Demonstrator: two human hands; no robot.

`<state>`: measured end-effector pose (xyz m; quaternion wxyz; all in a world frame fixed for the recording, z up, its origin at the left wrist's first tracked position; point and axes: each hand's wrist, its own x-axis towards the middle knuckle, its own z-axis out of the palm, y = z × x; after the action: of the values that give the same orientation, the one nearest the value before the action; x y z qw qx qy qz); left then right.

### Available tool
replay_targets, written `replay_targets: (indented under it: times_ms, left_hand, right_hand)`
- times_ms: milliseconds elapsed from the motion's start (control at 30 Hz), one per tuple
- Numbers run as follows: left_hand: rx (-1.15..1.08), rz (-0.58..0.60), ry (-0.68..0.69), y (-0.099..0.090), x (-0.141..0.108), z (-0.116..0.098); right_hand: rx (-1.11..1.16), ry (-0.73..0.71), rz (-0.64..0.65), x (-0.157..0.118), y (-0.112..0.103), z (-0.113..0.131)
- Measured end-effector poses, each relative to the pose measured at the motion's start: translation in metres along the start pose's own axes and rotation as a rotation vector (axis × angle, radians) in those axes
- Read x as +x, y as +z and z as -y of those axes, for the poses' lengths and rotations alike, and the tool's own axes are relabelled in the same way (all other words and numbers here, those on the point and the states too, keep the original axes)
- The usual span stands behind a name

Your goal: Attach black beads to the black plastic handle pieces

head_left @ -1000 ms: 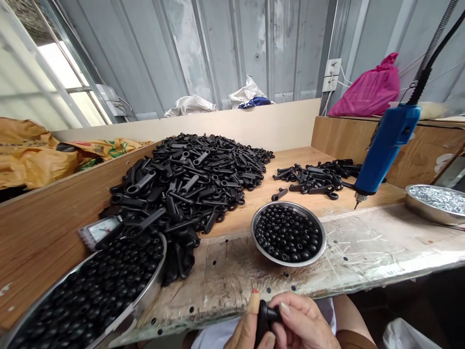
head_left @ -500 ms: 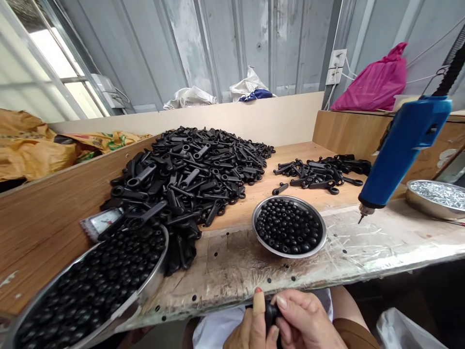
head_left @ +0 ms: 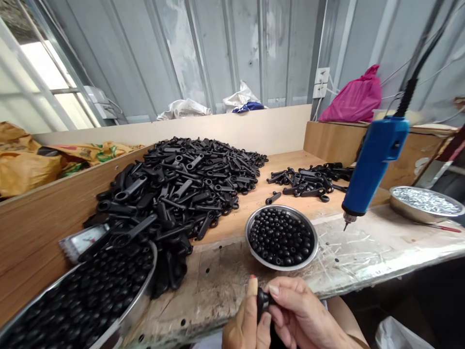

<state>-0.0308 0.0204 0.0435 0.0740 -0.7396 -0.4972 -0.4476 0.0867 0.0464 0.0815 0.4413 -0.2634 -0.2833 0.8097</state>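
Observation:
My left hand [head_left: 245, 320] is closed on a black part [head_left: 262, 304] at the bottom centre, with a tan wrap on one finger. The thumb and fingers of my right hand [head_left: 296, 310] pinch a small black piece at the right side of that part; its shape is mostly hidden. Just above my hands sits a metal bowl [head_left: 315, 252] of black balls [head_left: 281, 235]. A blue electric screwdriver [head_left: 374, 165] hangs bit down to the right.
A large heap of black handles [head_left: 181, 184] covers the left of the table, beside a big metal basin [head_left: 147, 286] of black balls. A smaller pile of black parts [head_left: 308, 182] lies behind the bowl. A dish [head_left: 403, 206] of metal screws stands at the far right.
The view has shifted, so the bowl and screwdriver appear further left and lower. Both hands appear slightly higher, still together on the black part, more of which shows.

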Motion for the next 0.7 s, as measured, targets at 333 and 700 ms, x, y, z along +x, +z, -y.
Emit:
replay_targets:
  times_ms: [333,700]
  left_hand:
    - [0.532,-0.016,-0.022,-0.023,0.08,0.102]
    - [0.868,-0.009,0.035,-0.022,0.064,0.161]
  right_hand:
    - [-0.599,-0.569,-0.249,0.038,0.011,0.099]
    - [-1.237,-0.654,-0.743,0.15,-0.052,0.239]
